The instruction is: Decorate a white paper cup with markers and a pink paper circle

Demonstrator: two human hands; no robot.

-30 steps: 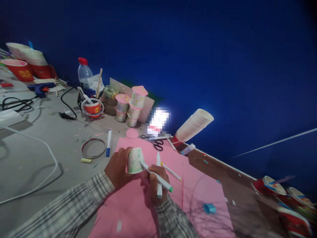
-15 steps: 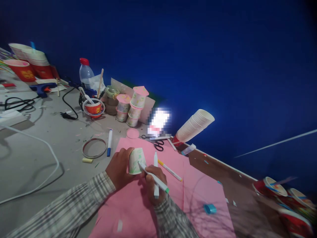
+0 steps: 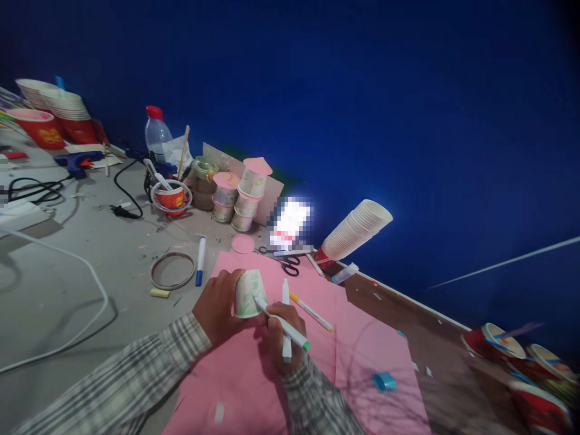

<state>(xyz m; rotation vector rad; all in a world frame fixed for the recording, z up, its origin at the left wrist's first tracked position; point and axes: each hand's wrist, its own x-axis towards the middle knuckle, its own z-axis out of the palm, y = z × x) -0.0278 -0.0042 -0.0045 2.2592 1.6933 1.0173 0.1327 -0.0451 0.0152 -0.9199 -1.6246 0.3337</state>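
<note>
One paper cup (image 3: pixel 249 293), green-marked, over pink paper (image 3: pixel 371 332) on the bench (image 3: pixel 131 248). Left hand (image 3: pixel 218 307): fingers curled round the cup's left side, gripping it wide end down, presumably to steady its wall against pen pressure. Whether the rim rests on the paper, cannot tell. Right hand (image 3: pixel 287 331): fingers closed on a green-ended marker (image 3: pixel 293 335), writing grip, tip at the cup wall, likely for fine control. Second white marker (image 3: pixel 285 291) looks tucked in the same hand, probably for quick swapping.
</note>
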